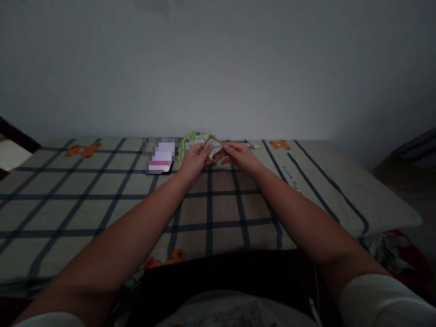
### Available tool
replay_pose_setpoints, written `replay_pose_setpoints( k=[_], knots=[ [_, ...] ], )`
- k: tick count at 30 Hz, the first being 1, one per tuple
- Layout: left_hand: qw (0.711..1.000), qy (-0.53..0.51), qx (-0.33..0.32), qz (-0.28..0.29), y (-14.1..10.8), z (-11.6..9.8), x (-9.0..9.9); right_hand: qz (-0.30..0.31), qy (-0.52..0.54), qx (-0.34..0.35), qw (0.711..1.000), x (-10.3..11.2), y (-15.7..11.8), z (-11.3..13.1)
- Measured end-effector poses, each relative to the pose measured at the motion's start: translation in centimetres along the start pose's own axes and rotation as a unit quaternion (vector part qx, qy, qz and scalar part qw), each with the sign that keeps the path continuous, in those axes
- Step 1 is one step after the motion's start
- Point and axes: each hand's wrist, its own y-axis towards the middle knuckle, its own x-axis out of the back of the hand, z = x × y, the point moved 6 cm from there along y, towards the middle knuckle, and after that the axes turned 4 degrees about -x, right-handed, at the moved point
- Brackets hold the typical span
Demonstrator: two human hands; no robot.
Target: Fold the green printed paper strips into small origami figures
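Near the far edge of the cloth-covered table, my left hand (195, 161) is closed on a small green and white packet (214, 146), with the thumb on its face. My right hand (240, 156) pinches the packet's right corner between thumb and forefinger. More green packets (197, 137) lie just behind and to the left of my left hand, partly hidden by it. The print on them is too small to read.
A phone (162, 156) lies left of the packets. Small whitish scraps (252, 145) rest right of my right hand. The checked tablecloth (225, 209) reaches the wall (218, 68). A red and green item (395, 254) sits at the lower right.
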Motion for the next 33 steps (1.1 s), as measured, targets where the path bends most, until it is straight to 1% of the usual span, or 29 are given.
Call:
replay_pose_setpoints(
  k=[7, 13, 21, 27, 30, 33],
  knots=[
    [0.999, 0.026, -0.009, -0.038, -0.4, -0.5, 0.3, 0.013, 0.014, -0.018, 1.0, -0.4, -0.3, 0.2],
    [0.998, 0.044, -0.012, -0.037, -0.6, -0.9, 0.1, 0.007, 0.021, -0.019, 1.0, -0.4, -0.3, -0.1],
    [0.986, 0.146, -0.034, -0.07, -1.0, -1.6, 0.3, 0.009, -0.009, -0.014, 1.0, -0.5, -0.1, -0.4],
    [0.977, 0.198, -0.029, -0.068, -0.9, -1.3, 0.5, 0.013, -0.032, -0.018, 0.999, -0.3, 0.1, -0.5],
    [0.979, 0.194, -0.026, -0.061, -1.0, -1.2, 0.4, 0.009, -0.028, -0.024, 0.999, -0.4, 0.1, -0.4],
    [0.982, 0.18, -0.029, -0.053, -1.0, -1.4, 0.2, 0.003, -0.003, -0.026, 1.0, -0.5, 0.0, -0.3]
  ],
)
